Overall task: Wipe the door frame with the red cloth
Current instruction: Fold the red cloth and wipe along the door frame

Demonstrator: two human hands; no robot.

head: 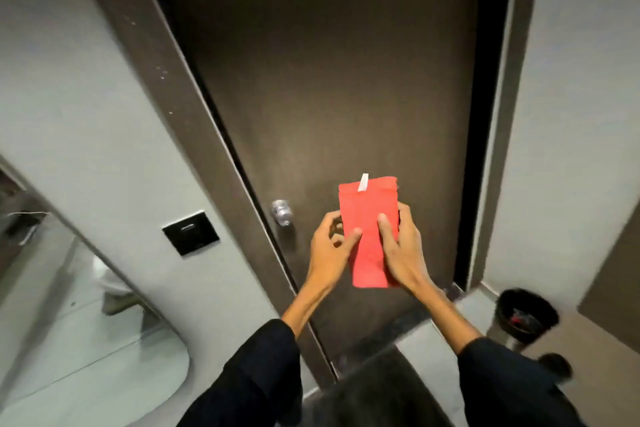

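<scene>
On the far left we see a mirror (pixel 86 340) with a rounded lower corner leaning along the pale, matte wall (pixel 69 97), and a flat black switch plate (pixel 190 233) set into that wall. Next comes the left upright of the door frame (pixel 166 87), a broad dark brown strip with a few pale specks on it, then a rounded, shiny metal door knob (pixel 282 212) on the smooth dark door (pixel 329 80).

In front of the door, clear of the frame, we hold the red cloth (pixel 370 236) folded into a neat upright rectangle, flat and thin, with a small white tag standing at its top edge. Our left hand (pixel 330 248) pinches its left edge with the thumb on the front face; our right hand (pixel 401 250) grasps the right side, thumb across the front.

We judge that we are readying the cloth, with wiping not yet begun. The next move likely calls for pressing the cloth flat onto a frame upright and running along it.

Further right stand the right upright of the frame (pixel 509 97) and a round black waste bin (pixel 526 317) on the floor.
</scene>
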